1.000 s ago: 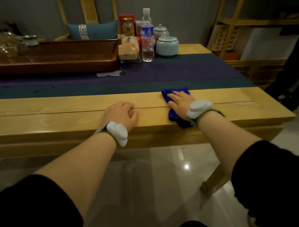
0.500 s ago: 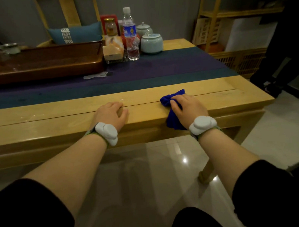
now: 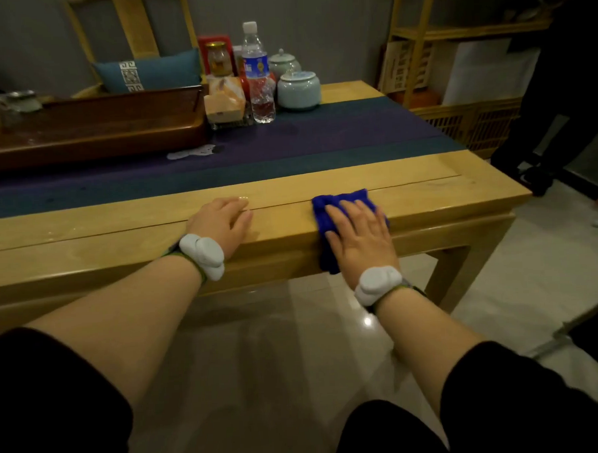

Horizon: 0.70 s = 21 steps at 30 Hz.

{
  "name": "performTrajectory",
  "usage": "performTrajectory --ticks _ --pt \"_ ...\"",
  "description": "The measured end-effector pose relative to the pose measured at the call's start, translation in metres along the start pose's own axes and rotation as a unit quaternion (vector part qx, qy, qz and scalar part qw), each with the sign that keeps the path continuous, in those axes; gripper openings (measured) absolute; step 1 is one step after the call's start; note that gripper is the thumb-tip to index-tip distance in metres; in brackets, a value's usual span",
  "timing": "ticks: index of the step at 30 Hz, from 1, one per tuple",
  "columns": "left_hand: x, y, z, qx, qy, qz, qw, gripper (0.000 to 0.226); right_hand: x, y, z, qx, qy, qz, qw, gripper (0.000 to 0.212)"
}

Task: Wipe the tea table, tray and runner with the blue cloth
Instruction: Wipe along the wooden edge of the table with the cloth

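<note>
Dark wood marked the tray at the far left, set on the purple runner with glassware at its left end; neither showed any sign that could be read as wiped or unwiped. Nearer, the left hand was rested palm-down on the yellow tea table, fingers loosely bent and nothing held, apparently as a brace. At the far side, a water bottle and a pale lidded jar were stood just right of the tray. Right of the left hand, the blue cloth was pressed flat against the table's near edge by the right hand, fingers straight and slightly spread over it, one end draped over the edge. The near strip of tabletop was judged to be the step in hand; tray and runner seemingly remained to be done.
</note>
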<state>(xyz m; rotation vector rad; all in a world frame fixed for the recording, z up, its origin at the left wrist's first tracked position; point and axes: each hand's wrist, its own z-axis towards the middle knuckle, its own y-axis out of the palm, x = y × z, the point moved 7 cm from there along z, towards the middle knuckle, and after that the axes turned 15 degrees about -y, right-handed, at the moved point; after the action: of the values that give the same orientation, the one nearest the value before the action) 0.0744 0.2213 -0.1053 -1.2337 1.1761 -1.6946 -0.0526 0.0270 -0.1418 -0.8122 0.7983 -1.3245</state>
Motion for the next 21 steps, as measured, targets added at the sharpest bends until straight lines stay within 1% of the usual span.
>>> performTrajectory --ticks 3,5,6,8,10,12,14,15,18,19,21 --pt "-0.005 -0.002 -0.011 0.030 -0.015 0.064 0.997 0.046 0.005 -0.001 -0.004 0.052 0.069 0.023 0.996 0.044" --pt "-0.014 0.000 -0.020 0.039 -0.030 0.092 0.994 0.048 -0.009 0.006 -0.003 0.072 0.114 0.034 0.990 0.044" --pt "-0.020 0.001 -0.024 0.042 -0.040 0.099 0.993 0.049 -0.021 0.010 -0.002 0.080 0.119 0.042 0.989 0.045" --pt "-0.032 0.001 -0.029 0.043 -0.062 0.107 0.991 0.050 -0.050 0.020 0.002 0.075 0.087 0.057 0.992 0.051" --pt "-0.040 0.003 -0.032 0.030 -0.076 0.115 0.990 0.051 -0.071 0.031 0.002 0.047 0.048 0.061 0.996 0.058" --pt "-0.042 0.005 -0.033 0.018 -0.081 0.109 0.991 0.050 -0.076 0.036 -0.002 0.041 0.025 0.067 0.997 0.064" --pt "-0.044 0.006 -0.035 0.019 -0.082 0.101 0.991 0.050 -0.062 0.032 -0.010 0.059 0.027 0.081 0.995 0.064" --pt "-0.044 0.006 -0.035 0.018 -0.081 0.099 0.992 0.050 -0.049 0.028 -0.015 0.078 0.055 0.090 0.991 0.063" --pt "-0.046 0.006 -0.032 -0.002 -0.078 0.094 0.993 0.050 -0.008 0.020 -0.027 0.137 0.209 0.121 0.961 0.062" --pt "-0.047 0.006 -0.033 -0.003 -0.081 0.096 0.992 0.051 -0.005 0.020 -0.026 0.149 0.243 0.133 0.949 0.062" --pt "-0.045 0.007 -0.034 0.003 -0.080 0.099 0.992 0.051 -0.016 0.023 -0.021 0.171 0.286 0.154 0.930 0.063"
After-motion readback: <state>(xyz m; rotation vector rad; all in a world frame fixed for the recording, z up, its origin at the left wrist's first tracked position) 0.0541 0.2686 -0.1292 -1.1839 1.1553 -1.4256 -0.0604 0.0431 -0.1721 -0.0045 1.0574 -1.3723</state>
